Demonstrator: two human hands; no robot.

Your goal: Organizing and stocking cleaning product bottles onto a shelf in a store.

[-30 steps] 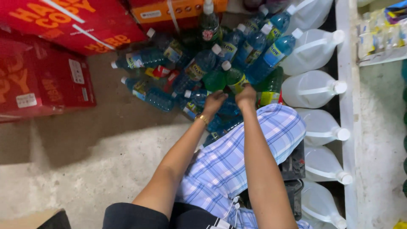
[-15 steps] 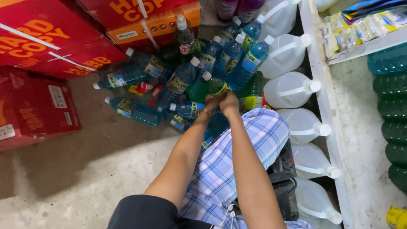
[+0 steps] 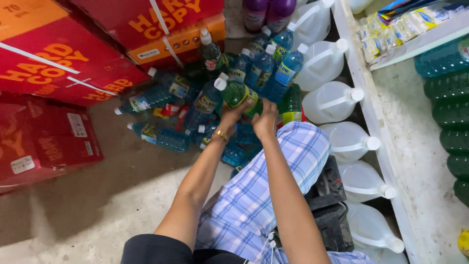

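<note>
My left hand (image 3: 233, 115) and my right hand (image 3: 266, 119) both grip a green bottle (image 3: 238, 93) with a white cap, lifted and tilted above a heap of bottles. A gold bracelet circles my left wrist. Several blue bottles (image 3: 161, 137) lie on the concrete floor under and left of my hands. More blue bottles (image 3: 288, 68) stand upright just beyond. A dark green bottle (image 3: 210, 55) stands behind the heap. My knee in blue checked cloth (image 3: 288, 171) sits below my right hand.
Red and orange cardboard boxes (image 3: 73, 63) are stacked at the left and back. White plastic jugs (image 3: 337, 100) line the right side along a white shelf edge (image 3: 376, 122). Green bottles (image 3: 452, 122) fill the shelf at far right. A black crate (image 3: 332, 210) sits under my leg.
The green bottle has come up out of the heap and is now held higher in both hands. The camera view has shifted right, showing more of the shelf.
</note>
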